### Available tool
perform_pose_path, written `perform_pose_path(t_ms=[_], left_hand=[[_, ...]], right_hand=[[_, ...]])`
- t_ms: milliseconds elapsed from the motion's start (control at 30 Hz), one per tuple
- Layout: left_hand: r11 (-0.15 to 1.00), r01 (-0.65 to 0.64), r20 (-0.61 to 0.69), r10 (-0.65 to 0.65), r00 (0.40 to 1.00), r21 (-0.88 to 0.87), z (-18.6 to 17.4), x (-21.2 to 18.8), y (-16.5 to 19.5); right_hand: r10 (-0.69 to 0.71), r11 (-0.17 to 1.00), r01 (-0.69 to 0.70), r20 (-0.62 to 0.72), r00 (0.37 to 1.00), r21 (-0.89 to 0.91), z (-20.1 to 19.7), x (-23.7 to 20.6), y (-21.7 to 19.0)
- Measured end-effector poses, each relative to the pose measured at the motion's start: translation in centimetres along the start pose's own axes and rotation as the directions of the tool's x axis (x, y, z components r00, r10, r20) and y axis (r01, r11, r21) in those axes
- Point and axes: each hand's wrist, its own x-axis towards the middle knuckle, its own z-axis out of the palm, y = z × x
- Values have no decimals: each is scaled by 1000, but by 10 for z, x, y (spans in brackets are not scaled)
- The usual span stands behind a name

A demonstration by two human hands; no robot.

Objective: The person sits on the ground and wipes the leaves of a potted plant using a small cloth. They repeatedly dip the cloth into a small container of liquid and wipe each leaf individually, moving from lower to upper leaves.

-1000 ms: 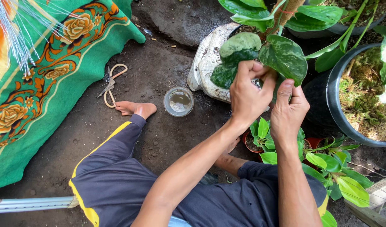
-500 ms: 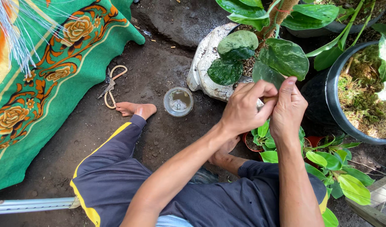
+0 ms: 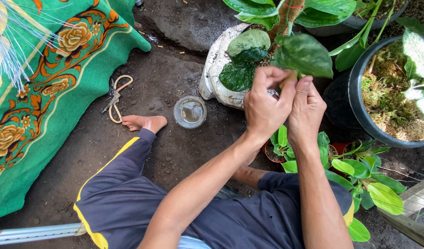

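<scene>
My left hand (image 3: 263, 108) and my right hand (image 3: 307, 109) are pressed together in front of a white pot (image 3: 215, 69). The fingertips of both hands pinch a short tan stem piece (image 3: 288, 79) just under a large speckled green leaf (image 3: 304, 54). That leaf belongs to a plant climbing a brown pole (image 3: 286, 16) that rises from the white pot. What lies behind my hands is hidden.
A small clear glass jar (image 3: 189, 111) stands on the dirt left of the pot. Pale-handled scissors (image 3: 116, 97) lie by a green floral cloth (image 3: 45, 92). A big black pot with moss (image 3: 355, 108) is at the right, and small potted plants (image 3: 355, 168) sit by my knee.
My left hand has come off the large leaf and closed with the right hand on the stem below it. Both hands have shifted slightly left.
</scene>
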Motion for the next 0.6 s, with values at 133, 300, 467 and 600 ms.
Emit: perform_pose_path(t_ms=[133, 300, 467, 600], left_hand=[[997, -65, 104, 70, 992, -50, -24, 2, -7], [985, -69, -208, 34, 978, -161, -12, 20, -12], [994, -97, -50, 94, 994, -59, 2, 15, -5], [980, -194, 103, 199, 975, -51, -21, 12, -11]], right_hand=[[191, 978, -189, -13, 982, 92, -2, 0, -3], [184, 978, -185, 22, 983, 101, 3, -2, -9], [61, 993, -59, 13, 998, -98, 0, -1, 0], [75, 990, -67, 69, 995, -122, -8, 1, 3]])
